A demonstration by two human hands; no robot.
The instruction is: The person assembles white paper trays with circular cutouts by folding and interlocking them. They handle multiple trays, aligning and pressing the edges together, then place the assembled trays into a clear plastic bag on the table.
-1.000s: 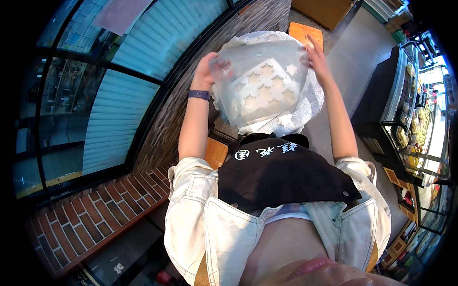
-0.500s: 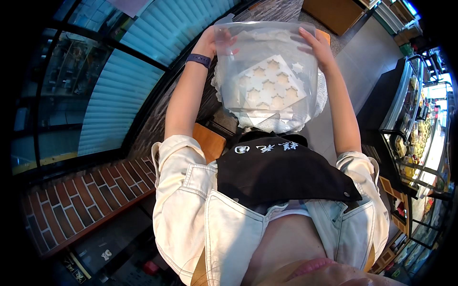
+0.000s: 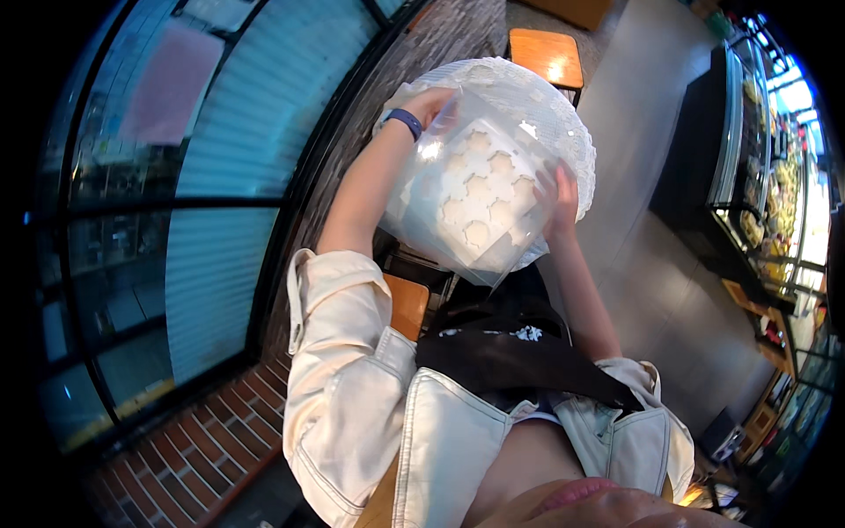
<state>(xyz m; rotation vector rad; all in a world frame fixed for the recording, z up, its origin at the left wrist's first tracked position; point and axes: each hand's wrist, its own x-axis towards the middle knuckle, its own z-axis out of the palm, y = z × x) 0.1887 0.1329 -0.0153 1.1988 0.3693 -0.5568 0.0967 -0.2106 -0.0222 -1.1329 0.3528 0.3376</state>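
Observation:
A large, clear, glossy plastic sheet (image 3: 415, 195) is between my hands, bent and tilted above a round table. My left hand (image 3: 433, 106), below a dark wristband, closes on its far left edge. My right hand (image 3: 562, 199) grips its right edge, some fingers seen through the plastic. Through the sheet shows a white card (image 3: 500, 189) with several star- or flower-shaped cut-outs. Whether the card touches the sheet I cannot tell. Beyond them a white lace tablecloth (image 3: 570, 132) covers the table, with a small white star-shaped piece (image 3: 527, 129) on it.
A wooden stool (image 3: 546, 55) stands past the table, and another wooden seat (image 3: 407, 304) is close by my left side. On the left are a dark-framed window (image 3: 233, 204) and a brick ledge (image 3: 198, 449). A lit display case (image 3: 717, 167) stands at right across grey floor.
The sheet has come lower and nearer and now tilts, with my right hand drawn down toward me. More of the far tablecloth shows. The view has swung round a little.

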